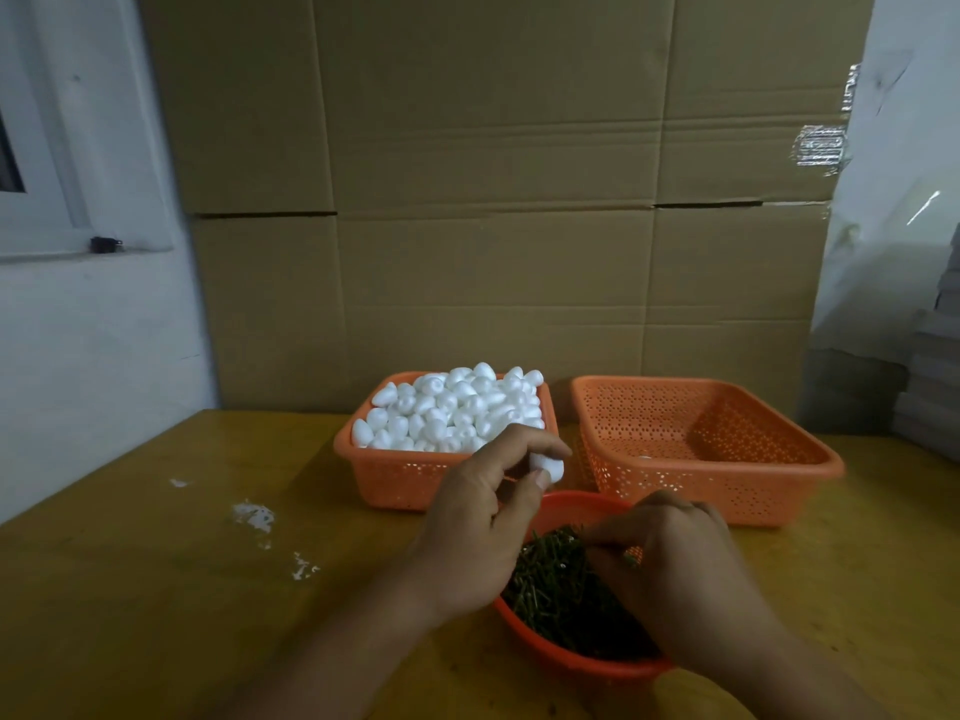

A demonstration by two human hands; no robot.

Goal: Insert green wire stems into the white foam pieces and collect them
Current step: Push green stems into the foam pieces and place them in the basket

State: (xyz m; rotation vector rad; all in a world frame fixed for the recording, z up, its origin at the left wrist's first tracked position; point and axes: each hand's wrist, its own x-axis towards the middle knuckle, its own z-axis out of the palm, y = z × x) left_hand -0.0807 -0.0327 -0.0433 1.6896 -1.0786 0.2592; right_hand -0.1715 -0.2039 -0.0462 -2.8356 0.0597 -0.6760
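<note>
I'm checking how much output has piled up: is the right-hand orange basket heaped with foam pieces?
No, the right basket looks nearly bare, while the heap of foam pieces fills the left basket.

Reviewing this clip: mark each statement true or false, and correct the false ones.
1. The left hand pinches a white foam piece. True.
2. The right hand rests flat on the table. False: its fingers reach into the green stems in the round bowl.
3. The left basket is heaped with foam pieces. True.
4. The right basket is full of finished pieces. False: it looks nearly bare.
</note>
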